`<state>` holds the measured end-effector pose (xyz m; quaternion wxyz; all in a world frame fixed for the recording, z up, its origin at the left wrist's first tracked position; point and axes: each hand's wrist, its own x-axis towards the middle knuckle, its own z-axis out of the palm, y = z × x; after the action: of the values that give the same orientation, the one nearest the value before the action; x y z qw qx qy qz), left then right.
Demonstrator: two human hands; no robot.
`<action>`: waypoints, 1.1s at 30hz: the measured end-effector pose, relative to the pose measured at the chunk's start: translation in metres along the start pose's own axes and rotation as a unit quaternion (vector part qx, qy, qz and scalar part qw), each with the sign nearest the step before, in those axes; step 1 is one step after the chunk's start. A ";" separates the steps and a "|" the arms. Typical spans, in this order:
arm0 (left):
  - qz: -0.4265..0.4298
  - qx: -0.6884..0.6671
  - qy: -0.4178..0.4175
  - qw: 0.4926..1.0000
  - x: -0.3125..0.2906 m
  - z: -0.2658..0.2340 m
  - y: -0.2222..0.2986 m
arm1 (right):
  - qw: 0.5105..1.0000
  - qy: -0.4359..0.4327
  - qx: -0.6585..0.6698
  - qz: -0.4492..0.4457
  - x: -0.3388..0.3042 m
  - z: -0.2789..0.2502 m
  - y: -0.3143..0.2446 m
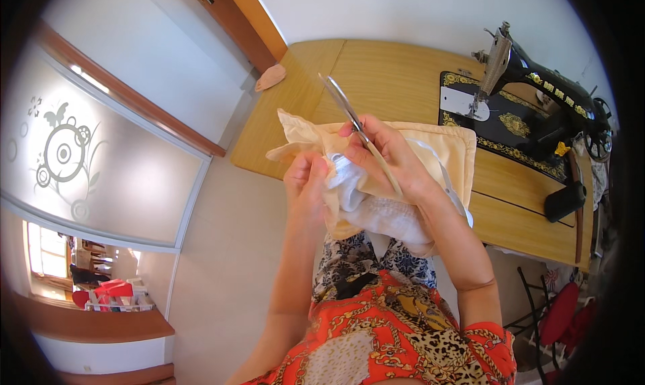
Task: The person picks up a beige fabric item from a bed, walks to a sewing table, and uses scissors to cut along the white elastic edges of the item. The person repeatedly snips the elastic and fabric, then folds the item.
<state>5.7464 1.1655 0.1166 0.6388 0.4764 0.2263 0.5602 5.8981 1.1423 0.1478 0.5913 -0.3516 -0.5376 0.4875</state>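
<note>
Bunched cream and white fabric (396, 218) hangs over the near edge of the table and above my lap. My left hand (307, 177) pinches a fold of it, next to a gathered white part. In my right hand (390, 155) is a pair of scissors (344, 105), held with the blades pointing up and away to the left. The blades lie close together above the table top. A cream flap (295, 131) of the fabric sticks up beyond my left fingers. A narrow white strip (440, 166) runs across the cloth to the right of my right hand.
A black sewing machine (537, 82) with gold decoration stands at the right of the wooden table (396, 69). Near it lies a black spool of thread (565, 201). A small pinkish piece (271, 78) rests on the far left edge. At lower right is a red-seated chair (559, 312).
</note>
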 end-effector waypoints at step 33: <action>0.120 0.165 -0.102 0.974 -0.008 -0.036 -0.002 | 0.926 0.092 -0.352 -0.099 -0.022 0.008 0.006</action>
<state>5.7157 1.1706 0.0971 0.4992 0.6536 0.1906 0.5359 5.8900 1.1216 0.1373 0.5214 -0.5254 -0.6503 0.1710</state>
